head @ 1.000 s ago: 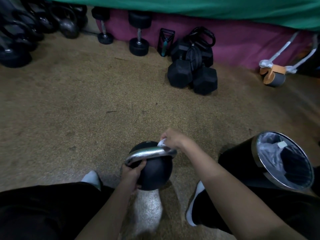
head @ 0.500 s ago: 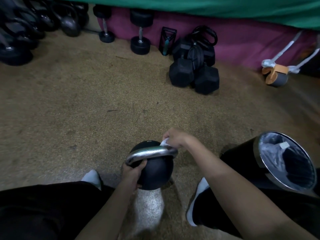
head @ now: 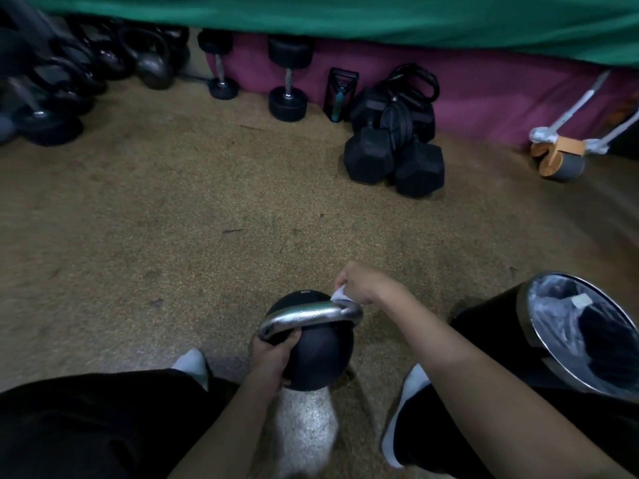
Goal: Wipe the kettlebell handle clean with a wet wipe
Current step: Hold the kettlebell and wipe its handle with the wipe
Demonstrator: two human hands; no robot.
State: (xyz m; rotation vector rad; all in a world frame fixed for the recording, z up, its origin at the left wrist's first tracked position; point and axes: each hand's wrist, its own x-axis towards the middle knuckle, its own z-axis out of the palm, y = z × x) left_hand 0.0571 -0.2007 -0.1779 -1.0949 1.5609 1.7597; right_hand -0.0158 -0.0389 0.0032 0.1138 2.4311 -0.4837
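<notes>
Kettlebell (head: 320, 357) sits on the speckled floor (head: 173, 236), close below my view. I see the left hand (head: 273, 354) gripping it under the left end of the handle (head: 304, 314), and the right hand (head: 366, 285) pinching a white wet wipe (head: 340, 294) against the right bend. A lined bin (head: 491, 330) stands right; hex dumbbells (head: 394, 160) lie beyond.

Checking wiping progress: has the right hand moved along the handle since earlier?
No: the right hand, pinching the wet wipe, stays at the right end of the kettlebell handle.
</notes>
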